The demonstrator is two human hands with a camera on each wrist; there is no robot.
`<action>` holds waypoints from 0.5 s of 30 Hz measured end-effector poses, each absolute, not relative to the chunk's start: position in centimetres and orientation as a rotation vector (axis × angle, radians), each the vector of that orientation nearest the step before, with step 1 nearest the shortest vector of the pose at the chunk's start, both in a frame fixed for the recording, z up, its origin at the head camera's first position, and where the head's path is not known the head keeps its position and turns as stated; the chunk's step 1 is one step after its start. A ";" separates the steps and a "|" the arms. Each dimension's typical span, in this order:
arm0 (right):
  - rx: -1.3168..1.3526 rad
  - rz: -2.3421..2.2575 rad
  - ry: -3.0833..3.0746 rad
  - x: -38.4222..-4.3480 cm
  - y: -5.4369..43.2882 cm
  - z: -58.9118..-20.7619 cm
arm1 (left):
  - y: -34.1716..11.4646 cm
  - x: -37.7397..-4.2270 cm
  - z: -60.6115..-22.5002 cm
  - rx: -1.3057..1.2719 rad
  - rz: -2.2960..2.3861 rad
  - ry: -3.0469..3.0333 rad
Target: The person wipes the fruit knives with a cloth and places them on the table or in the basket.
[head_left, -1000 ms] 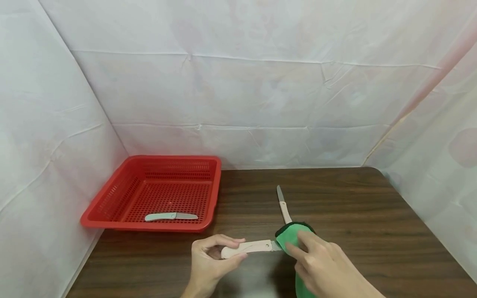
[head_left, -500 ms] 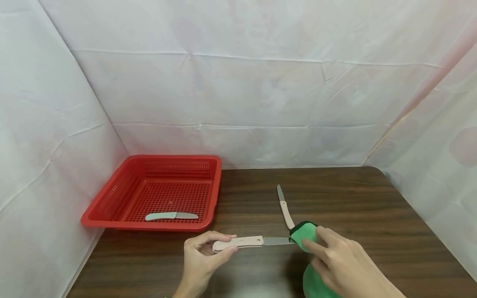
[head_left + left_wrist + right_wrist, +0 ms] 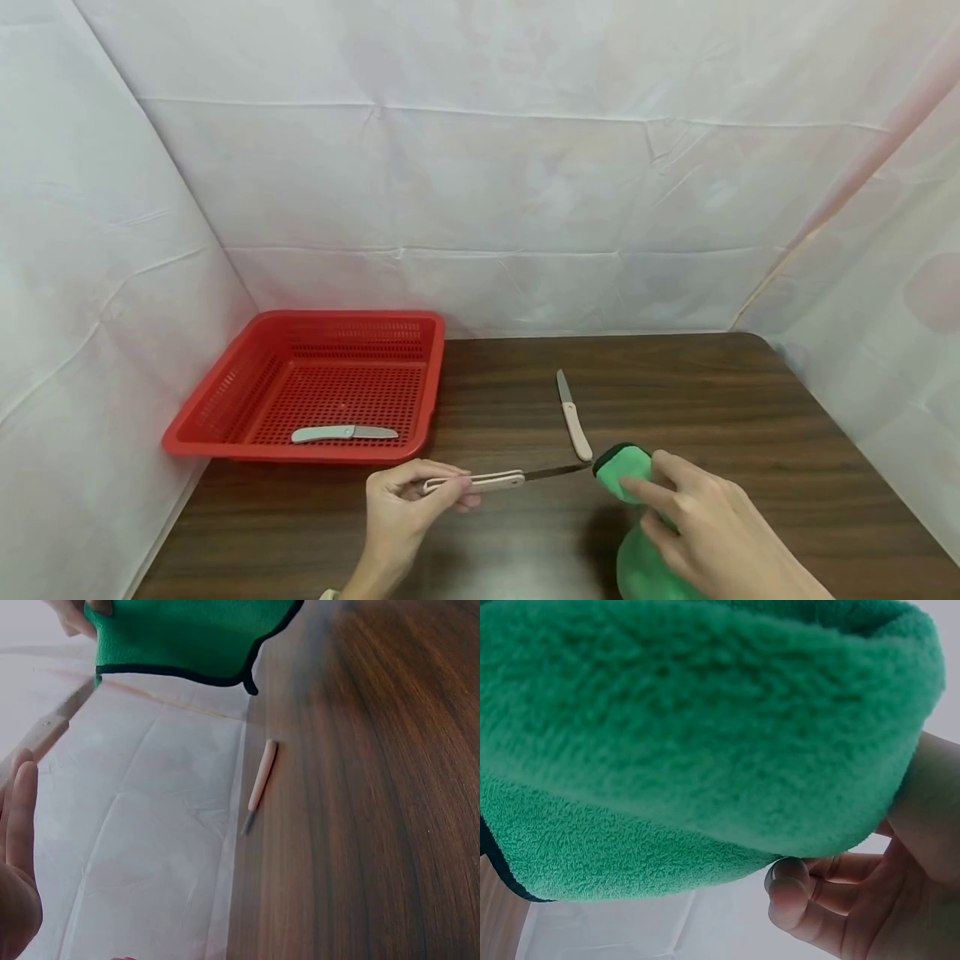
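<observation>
Left hand (image 3: 401, 507) grips pale-handled knife (image 3: 499, 481), blade (image 3: 557, 472) slim; right hand (image 3: 702, 514) pinches fuzzy green cloth (image 3: 627, 472), black-edged.

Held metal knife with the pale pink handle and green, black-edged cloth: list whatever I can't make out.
Handle of the knife, head view: partly covered by the left grip.
Handle's end, left wrist view: cut off by the left edge.
Lower part of the cloth, head view: cut off by the bottom edge.
Contact between blade tip and cloth, head view: too small to tell.
</observation>
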State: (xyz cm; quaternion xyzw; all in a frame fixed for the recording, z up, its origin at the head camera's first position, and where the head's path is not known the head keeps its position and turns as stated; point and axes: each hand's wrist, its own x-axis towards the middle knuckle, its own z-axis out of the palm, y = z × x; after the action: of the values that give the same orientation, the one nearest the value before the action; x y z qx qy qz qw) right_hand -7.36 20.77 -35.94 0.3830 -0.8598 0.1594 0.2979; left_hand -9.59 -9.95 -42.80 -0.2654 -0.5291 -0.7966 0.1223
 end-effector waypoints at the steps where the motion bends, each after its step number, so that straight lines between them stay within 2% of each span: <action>1: 1.016 0.425 -2.287 -7.4 20.8 -35.9 | -9.9 -9.6 -42.8 -0.759 -2.328 -1.555; 7: 1.009 0.432 -2.294 -7.4 20.9 -36.0 | -10.0 -9.5 -42.8 -0.651 -2.323 -1.663; 15: 0.984 0.437 -2.319 -7.4 21.1 -36.4 | -10.3 -9.7 -42.7 -0.771 -2.466 -1.710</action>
State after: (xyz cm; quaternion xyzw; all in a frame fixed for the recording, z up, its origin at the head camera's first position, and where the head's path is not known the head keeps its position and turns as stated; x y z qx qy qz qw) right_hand -7.42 21.13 -36.44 0.3686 -0.8686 0.1635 0.2881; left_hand -9.70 -10.34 -42.72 -0.2488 -0.5517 -0.7958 0.0218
